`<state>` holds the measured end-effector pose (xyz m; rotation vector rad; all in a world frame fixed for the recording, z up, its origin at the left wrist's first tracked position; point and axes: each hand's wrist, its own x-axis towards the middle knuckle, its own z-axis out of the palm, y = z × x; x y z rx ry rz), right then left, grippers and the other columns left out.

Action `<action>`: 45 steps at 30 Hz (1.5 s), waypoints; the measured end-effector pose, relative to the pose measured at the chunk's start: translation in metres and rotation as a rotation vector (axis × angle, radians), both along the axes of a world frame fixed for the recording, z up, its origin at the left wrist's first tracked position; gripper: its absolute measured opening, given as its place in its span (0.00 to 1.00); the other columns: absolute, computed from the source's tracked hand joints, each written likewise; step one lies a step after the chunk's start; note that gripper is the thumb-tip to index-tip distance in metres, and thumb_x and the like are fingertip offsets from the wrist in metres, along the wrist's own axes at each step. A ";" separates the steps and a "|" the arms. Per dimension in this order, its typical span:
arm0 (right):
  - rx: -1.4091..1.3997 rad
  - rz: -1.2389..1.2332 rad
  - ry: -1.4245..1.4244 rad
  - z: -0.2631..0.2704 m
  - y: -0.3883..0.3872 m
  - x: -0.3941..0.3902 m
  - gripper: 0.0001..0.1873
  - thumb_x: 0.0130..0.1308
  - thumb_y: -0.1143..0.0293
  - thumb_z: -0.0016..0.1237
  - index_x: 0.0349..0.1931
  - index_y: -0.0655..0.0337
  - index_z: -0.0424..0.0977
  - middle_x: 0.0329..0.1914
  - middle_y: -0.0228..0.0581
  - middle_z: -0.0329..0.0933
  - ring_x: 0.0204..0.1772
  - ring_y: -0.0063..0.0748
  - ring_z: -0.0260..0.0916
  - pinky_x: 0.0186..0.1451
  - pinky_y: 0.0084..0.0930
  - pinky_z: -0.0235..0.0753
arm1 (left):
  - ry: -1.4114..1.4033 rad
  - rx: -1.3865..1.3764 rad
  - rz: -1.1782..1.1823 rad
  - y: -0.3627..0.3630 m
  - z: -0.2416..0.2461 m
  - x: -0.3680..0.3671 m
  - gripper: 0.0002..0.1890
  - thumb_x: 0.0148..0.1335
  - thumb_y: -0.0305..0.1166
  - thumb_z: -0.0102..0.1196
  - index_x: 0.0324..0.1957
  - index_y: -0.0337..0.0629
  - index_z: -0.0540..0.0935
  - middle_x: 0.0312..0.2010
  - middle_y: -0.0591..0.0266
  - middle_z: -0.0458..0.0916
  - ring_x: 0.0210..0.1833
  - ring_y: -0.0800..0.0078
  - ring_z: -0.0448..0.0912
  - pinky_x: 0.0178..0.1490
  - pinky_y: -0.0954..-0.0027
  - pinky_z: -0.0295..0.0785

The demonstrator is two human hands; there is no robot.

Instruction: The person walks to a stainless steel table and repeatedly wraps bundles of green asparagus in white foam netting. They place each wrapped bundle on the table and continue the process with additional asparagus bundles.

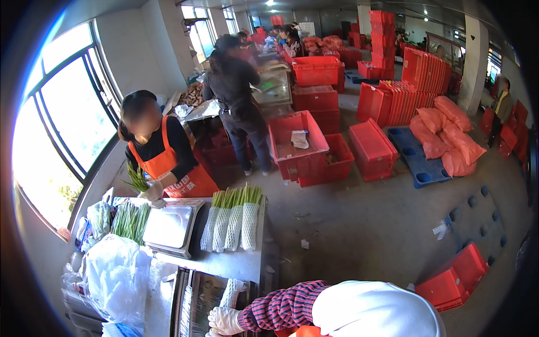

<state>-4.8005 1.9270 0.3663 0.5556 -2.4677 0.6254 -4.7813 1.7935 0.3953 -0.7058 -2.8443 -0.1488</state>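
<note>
Neither of my hands is in view. Before me, a metal work table [246, 266] carries a flat bench scale [170, 225] and several bundles of green stalks [236, 196], which look like asparagus, in white foam net sleeves [227, 227]. At the bottom, the white-gloved hand [225, 321] of a person in a white head covering [372, 309] and checked sleeve [282, 306] is beside another foam net sleeve [231, 293]. That sleeve lies on what looks like a film wrapping machine [204, 290]. Whether the glove grips anything is unclear. Across the table, a person in an orange apron [185, 181] holds green stalks [137, 179].
Loose green stalks [128, 221] and a clear plastic bag [116, 274] lie left of the scale. Red plastic crates [299, 145] stand on the floor beyond. Filled red sacks [446, 132] rest on a blue pallet [414, 156]. Another person [233, 92] stands at a farther table.
</note>
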 end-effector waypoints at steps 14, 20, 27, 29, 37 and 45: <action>-0.322 0.132 0.070 0.009 0.081 0.020 0.11 0.55 0.65 0.48 0.31 0.63 0.74 0.39 0.45 0.75 0.44 0.48 0.73 0.51 0.41 0.72 | -0.031 -0.135 0.002 -0.006 0.000 0.001 0.25 0.51 0.50 0.65 0.38 0.36 0.77 0.32 0.49 0.76 0.36 0.49 0.77 0.38 0.53 0.74; -0.160 -1.048 -0.450 -0.049 0.341 0.167 0.09 0.56 0.65 0.47 0.31 0.61 0.75 0.33 0.51 0.78 0.37 0.57 0.76 0.42 0.47 0.75 | -0.064 -0.086 -0.019 -0.011 -0.003 0.004 0.25 0.51 0.48 0.65 0.40 0.37 0.76 0.33 0.49 0.76 0.37 0.50 0.77 0.40 0.52 0.73; -0.588 -2.114 -0.471 -0.030 0.520 0.292 0.24 0.66 0.73 0.41 0.63 0.62 0.61 0.52 0.50 0.75 0.55 0.47 0.75 0.56 0.40 0.75 | -0.053 -0.069 -0.010 -0.011 -0.001 0.001 0.25 0.51 0.47 0.65 0.42 0.37 0.76 0.34 0.48 0.77 0.37 0.49 0.77 0.41 0.52 0.72; -0.647 -2.040 -0.631 -0.033 0.529 0.287 0.24 0.66 0.72 0.41 0.63 0.61 0.61 0.56 0.48 0.73 0.59 0.45 0.72 0.58 0.40 0.74 | -0.060 -0.066 -0.001 -0.010 -0.003 0.001 0.25 0.51 0.48 0.65 0.42 0.37 0.76 0.34 0.49 0.77 0.37 0.49 0.77 0.40 0.53 0.72; 0.088 -0.410 -0.684 -0.039 0.313 0.115 0.12 0.58 0.63 0.43 0.33 0.60 0.76 0.31 0.51 0.78 0.36 0.55 0.76 0.40 0.49 0.74 | -0.056 -0.125 0.015 -0.008 0.004 0.005 0.26 0.51 0.49 0.65 0.42 0.37 0.76 0.34 0.51 0.77 0.37 0.53 0.78 0.41 0.56 0.73; -0.609 0.463 -0.588 0.023 0.045 0.056 0.12 0.63 0.71 0.42 0.44 0.69 0.71 0.44 0.53 0.73 0.55 0.49 0.70 0.59 0.35 0.70 | -0.056 0.104 0.024 0.018 -0.016 0.014 0.12 0.48 0.35 0.59 0.34 0.43 0.76 0.35 0.54 0.76 0.41 0.53 0.75 0.45 0.55 0.68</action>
